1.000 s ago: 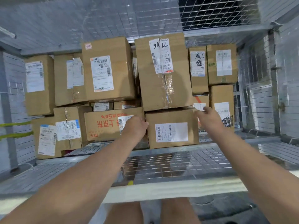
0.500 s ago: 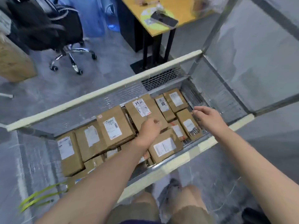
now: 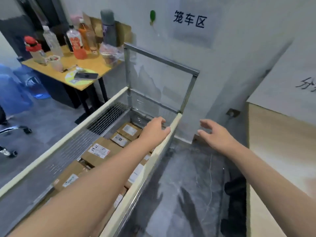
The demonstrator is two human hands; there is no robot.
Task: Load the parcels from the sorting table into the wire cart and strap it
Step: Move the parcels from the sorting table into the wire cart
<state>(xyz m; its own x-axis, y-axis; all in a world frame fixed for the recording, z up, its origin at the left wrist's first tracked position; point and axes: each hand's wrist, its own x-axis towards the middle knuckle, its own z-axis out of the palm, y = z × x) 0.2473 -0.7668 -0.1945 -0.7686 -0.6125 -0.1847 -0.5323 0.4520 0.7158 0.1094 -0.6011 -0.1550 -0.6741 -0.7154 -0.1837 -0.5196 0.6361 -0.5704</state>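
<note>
The wire cart (image 3: 106, 119) runs from lower left to centre, with cream padded top rails and mesh walls. Several brown cardboard parcels (image 3: 100, 151) with white labels lie inside it. My left hand (image 3: 154, 130) hangs over the cart's near rail (image 3: 153, 156) close to its far corner, fingers relaxed and holding nothing. My right hand (image 3: 215, 134) hovers outside the cart over the grey floor, fingers spread, empty. The cart's tall metal end frame (image 3: 160, 59) stands against the wall behind both hands.
A yellow table (image 3: 68, 65) with bottles, cups and a phone stands left of the cart. Blue water jugs (image 3: 15, 89) sit at far left. A white wall with a sign is ahead. A light wooden surface (image 3: 280, 151) lies at right, dark objects on the floor beside it.
Both hands have lifted out of the cart and away from the parcels. The view has swung up and right, from the cart's inside to its end corner and the wall.
</note>
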